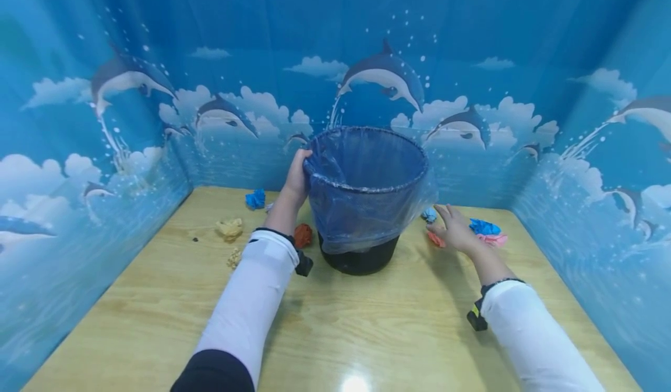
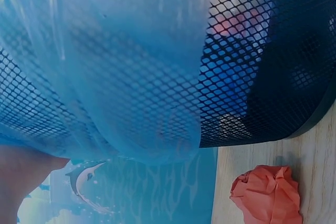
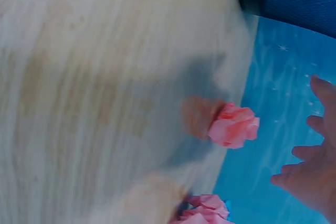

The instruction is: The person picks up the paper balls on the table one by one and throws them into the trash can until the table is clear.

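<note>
A black mesh wastebasket (image 1: 359, 262) stands toward the back of the table, lined with a translucent blue plastic bag (image 1: 362, 220) folded out over its rim. My left hand (image 1: 299, 173) grips the rim on the left side, fingertips partly hidden by the bag. To the right of the basket, my right hand (image 1: 455, 230) reaches out with fingers spread and nothing in them. Just beside its fingertips in the head view are a red-pink crumpled paper ball (image 1: 436, 239) and a light blue one (image 1: 429, 214). The right wrist view has a pink ball (image 3: 234, 125) near that hand.
Blue (image 1: 484, 226) and pink paper (image 1: 493, 240) lie at the back right. Left of the basket are a red-brown ball (image 1: 303, 236), a yellow one (image 1: 229, 229), a small beige one (image 1: 233, 258) and a blue one (image 1: 255, 198). A dolphin-print curtain (image 1: 293, 25) encloses the table.
</note>
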Tool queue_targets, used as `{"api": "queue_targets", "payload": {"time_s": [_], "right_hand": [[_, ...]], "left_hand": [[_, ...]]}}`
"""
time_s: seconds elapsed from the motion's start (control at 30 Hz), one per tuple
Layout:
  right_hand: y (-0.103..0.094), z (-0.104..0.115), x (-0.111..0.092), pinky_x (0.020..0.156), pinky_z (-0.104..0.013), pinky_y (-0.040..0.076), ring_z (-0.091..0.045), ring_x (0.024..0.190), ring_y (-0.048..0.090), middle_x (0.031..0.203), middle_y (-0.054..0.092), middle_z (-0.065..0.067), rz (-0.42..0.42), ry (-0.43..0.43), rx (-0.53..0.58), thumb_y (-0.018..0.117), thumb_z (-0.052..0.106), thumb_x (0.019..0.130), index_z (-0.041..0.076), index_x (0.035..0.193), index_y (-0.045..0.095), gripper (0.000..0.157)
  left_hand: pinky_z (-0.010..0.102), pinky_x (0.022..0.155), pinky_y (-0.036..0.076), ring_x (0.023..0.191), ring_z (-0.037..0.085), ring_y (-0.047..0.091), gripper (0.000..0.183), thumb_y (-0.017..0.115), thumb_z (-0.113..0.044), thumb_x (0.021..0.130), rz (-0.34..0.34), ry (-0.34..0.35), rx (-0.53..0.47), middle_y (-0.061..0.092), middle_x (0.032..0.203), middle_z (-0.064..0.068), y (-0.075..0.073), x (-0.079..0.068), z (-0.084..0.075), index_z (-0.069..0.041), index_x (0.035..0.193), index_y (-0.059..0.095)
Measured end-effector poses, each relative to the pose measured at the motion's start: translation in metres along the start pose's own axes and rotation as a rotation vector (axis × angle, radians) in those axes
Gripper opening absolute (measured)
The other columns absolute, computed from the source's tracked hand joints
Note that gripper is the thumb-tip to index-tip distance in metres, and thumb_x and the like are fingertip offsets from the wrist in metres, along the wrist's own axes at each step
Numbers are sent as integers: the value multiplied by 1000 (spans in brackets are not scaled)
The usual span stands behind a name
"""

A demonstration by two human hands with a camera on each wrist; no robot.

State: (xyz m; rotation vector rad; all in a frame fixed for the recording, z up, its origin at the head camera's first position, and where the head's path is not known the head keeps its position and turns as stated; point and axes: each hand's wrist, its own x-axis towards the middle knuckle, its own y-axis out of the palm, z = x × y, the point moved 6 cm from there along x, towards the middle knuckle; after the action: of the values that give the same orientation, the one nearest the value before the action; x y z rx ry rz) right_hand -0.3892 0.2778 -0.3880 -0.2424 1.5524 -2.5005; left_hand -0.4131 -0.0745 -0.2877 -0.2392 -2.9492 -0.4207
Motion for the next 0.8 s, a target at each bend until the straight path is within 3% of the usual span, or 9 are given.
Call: {"api": "queue_targets", "payload": {"time_s": [0.5, 0.8], "right_hand": [[24, -8, 4, 107, -69, 21, -63, 133, 19, 146, 17, -45, -9, -33, -97, 53, 22, 97, -10, 145, 28, 63], [34, -18, 9, 105, -64, 30, -60, 126, 35, 136, 36, -44, -13, -56, -100, 59, 16, 93, -12, 137, 41, 56]], "left_hand": [[29, 89, 34, 101, 17, 47, 27, 29, -33, 95, -27, -46, -18, 48, 112, 0, -3, -3, 2, -14, 103, 45], [30, 93, 32, 111, 18, 45, 33, 27, -35, 95, 15, -37, -8, 46, 125, 4, 2, -3, -2, -12, 110, 46]]}}
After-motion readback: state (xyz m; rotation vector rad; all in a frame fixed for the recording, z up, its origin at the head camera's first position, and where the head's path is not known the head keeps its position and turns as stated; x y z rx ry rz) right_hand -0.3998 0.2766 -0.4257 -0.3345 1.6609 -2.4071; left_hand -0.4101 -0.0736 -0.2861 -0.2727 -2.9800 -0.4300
